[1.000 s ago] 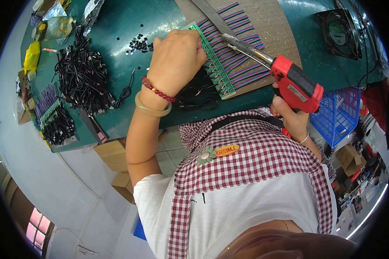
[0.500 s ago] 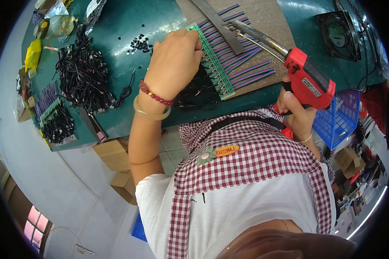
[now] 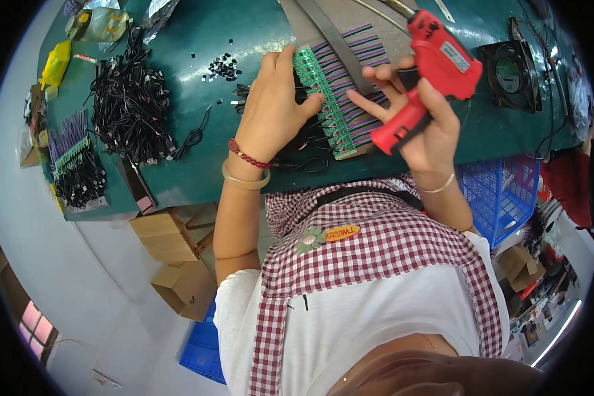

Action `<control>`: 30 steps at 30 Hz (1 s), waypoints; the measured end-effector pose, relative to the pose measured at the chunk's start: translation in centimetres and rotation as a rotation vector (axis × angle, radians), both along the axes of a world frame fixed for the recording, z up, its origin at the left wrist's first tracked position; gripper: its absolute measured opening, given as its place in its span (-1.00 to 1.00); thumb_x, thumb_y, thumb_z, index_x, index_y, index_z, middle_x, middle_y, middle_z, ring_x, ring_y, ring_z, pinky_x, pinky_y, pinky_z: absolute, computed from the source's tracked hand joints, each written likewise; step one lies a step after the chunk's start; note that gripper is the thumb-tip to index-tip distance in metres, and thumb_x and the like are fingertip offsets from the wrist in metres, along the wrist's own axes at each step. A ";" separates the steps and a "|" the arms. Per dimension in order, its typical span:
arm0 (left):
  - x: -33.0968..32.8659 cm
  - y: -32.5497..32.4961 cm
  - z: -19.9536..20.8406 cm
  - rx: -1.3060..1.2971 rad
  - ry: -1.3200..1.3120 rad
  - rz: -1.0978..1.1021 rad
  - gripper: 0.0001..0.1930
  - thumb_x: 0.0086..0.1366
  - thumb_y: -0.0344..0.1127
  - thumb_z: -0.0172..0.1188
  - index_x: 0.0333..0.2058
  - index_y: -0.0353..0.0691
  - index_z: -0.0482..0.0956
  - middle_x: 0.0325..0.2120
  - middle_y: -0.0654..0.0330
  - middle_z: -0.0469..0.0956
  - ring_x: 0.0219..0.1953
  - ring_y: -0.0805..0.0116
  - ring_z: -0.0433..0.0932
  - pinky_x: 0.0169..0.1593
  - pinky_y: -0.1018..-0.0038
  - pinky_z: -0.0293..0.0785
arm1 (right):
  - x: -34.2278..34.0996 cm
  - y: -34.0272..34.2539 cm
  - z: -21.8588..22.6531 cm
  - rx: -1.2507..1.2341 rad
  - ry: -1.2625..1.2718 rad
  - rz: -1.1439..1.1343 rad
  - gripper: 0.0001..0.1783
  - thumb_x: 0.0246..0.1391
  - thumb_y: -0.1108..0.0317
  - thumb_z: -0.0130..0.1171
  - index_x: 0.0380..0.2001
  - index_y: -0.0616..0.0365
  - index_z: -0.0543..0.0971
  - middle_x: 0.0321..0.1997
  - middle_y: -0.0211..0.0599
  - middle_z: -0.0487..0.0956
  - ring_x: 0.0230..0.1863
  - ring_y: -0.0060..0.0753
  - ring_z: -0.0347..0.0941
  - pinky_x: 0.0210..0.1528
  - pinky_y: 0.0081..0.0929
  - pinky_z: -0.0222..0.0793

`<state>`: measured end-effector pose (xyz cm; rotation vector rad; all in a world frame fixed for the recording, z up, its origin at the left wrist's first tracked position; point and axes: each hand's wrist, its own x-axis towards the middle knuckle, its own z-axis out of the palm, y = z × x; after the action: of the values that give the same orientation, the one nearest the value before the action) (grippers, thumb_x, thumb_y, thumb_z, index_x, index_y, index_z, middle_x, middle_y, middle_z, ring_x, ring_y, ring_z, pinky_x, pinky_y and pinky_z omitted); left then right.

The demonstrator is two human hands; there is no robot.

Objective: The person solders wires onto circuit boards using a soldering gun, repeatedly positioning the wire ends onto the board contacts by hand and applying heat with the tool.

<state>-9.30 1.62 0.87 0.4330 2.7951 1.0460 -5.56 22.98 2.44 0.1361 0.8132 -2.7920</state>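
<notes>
A red soldering gun is in my right hand, raised over the right part of the bench. Its handle lies across the palm, with some fingers loosely spread, and its metal nose runs out past the top edge. My left hand is at the left side of a long green circuit board panel, thumb and forefinger apart, the thumb close to or on the panel. Striped ribbon wires stick out from the panel's right side, crossed by a flat metal bar. Black cables partly show beneath my left wrist.
Small black connectors lie scattered left of my hand, beside a heap of black cables. Finished-looking wired boards sit at the far left. A black fan stands at the right; a blue crate is below the bench edge.
My right hand has lifted the soldering gun up and left, its nose leaving the wires, and its fingers have loosened. My left thumb has spread from the fingers, which have shifted slightly down along the panel.
</notes>
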 end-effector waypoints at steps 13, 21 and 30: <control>0.5 0.2 -0.4 0.077 -0.023 0.052 -0.31 -0.05 -0.31 0.35 0.04 -0.44 0.26 -0.14 -0.14 0.37 -0.10 -0.11 0.43 -0.04 0.23 0.40 | 0.8 -0.4 -2.0 0.030 -0.067 -0.084 -0.71 0.17 0.27 0.03 -0.07 0.14 0.39 -0.18 -0.16 0.45 0.15 -0.13 0.30 0.29 0.36 0.00; 1.3 1.2 -0.1 0.074 0.012 0.073 -0.28 -0.03 -0.26 0.37 0.06 -0.48 0.25 -0.12 -0.14 0.36 -0.06 -0.11 0.42 0.02 0.26 0.38 | 0.9 1.2 -1.8 0.014 -0.072 -0.037 -0.67 0.12 0.28 0.08 -0.06 0.13 0.38 -0.15 -0.14 0.47 0.15 -0.12 0.30 0.32 0.33 -0.07; 3.7 -10.6 -0.8 -0.592 0.133 0.509 -0.74 0.12 -0.35 0.24 -0.21 -0.28 0.48 -0.26 0.04 0.49 -0.10 0.06 0.43 -0.05 0.24 0.34 | 1.0 3.8 0.0 0.087 -0.057 -0.010 -0.65 0.21 0.27 -0.01 0.02 0.18 0.35 -0.31 -0.18 0.44 -0.08 -0.19 0.40 0.22 0.26 0.17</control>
<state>-5.62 -9.01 0.09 -0.3002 3.2142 0.1912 -4.56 26.75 2.44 0.2342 0.9225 -2.7486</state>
